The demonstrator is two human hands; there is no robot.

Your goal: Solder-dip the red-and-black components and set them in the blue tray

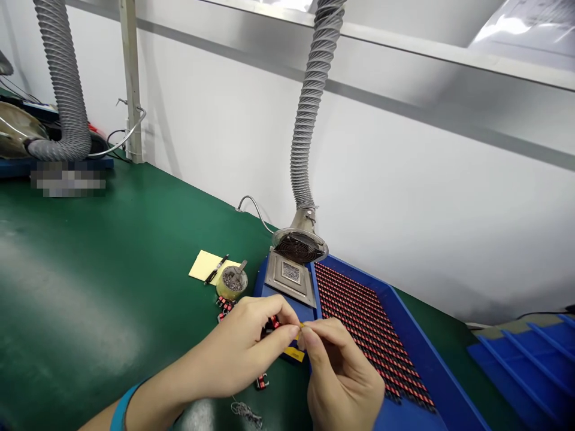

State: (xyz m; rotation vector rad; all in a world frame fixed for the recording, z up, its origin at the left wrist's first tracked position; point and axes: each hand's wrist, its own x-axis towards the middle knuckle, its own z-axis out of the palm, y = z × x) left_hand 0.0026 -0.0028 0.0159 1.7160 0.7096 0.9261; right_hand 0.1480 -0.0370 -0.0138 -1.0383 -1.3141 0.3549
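Note:
My left hand (245, 347) and my right hand (339, 374) meet above the green bench, fingertips pinched together on one small red-and-black component (274, 324) with a yellow bit at its tip. Both hands are closed in a pinch. Beneath them lies a yellow label (293, 354) on a blue base. A few loose red-and-black components (224, 306) lie on the mat by my left hand, and another such component (262, 381) sits under my wrist.
A blue tray (417, 341) holds rows of red-and-black parts on the right. Behind stand a square metal solder pot (290, 276), a fume extractor hose (309, 120), a small cup of scraps (232, 282), a yellow notepad (202, 263) with pen, and blue bins (530, 359).

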